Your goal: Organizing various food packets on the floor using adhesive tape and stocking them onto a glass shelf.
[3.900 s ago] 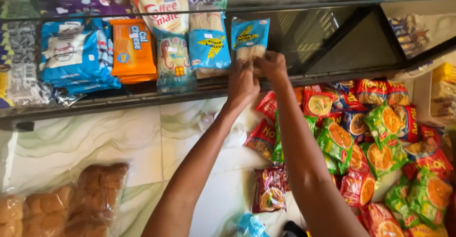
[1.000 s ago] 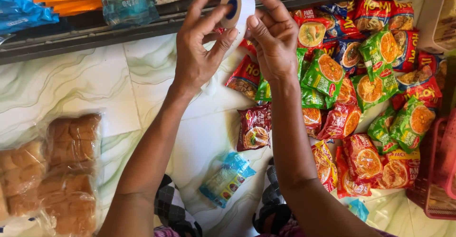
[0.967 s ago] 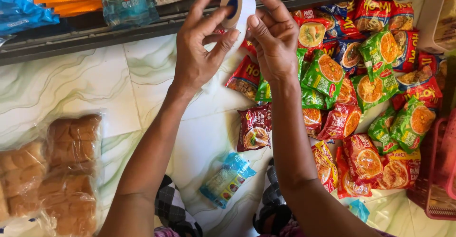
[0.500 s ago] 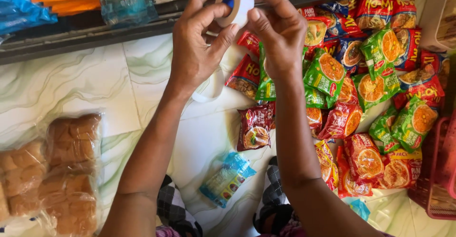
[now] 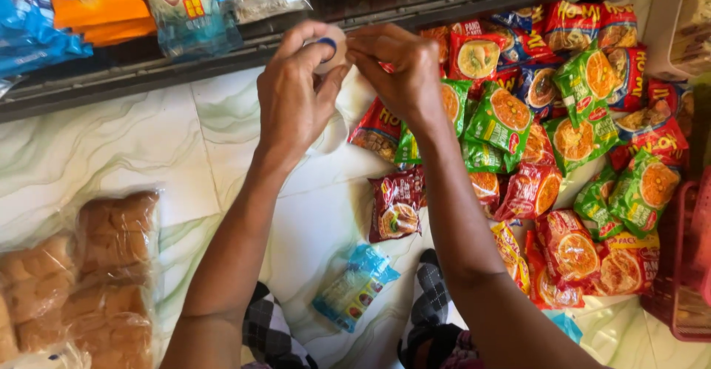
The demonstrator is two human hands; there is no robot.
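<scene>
red and green snack packets [image 5: 585, 139] right, bagged buns [image 5: 96, 265] left

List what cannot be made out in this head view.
- Tape roll: mostly hidden by the left hand and right hand; only a pale edge and blue core show.
- Bread buns in clear bags: cut off by the left and bottom edges.
- Red basket: cut off by the right edge.
- Snack packets: partly hidden by the right forearm.

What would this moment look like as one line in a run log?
left hand: holds white tape roll | right hand: pinches at roll's edge | below: snack packets on marble floor | bread bags left
</scene>
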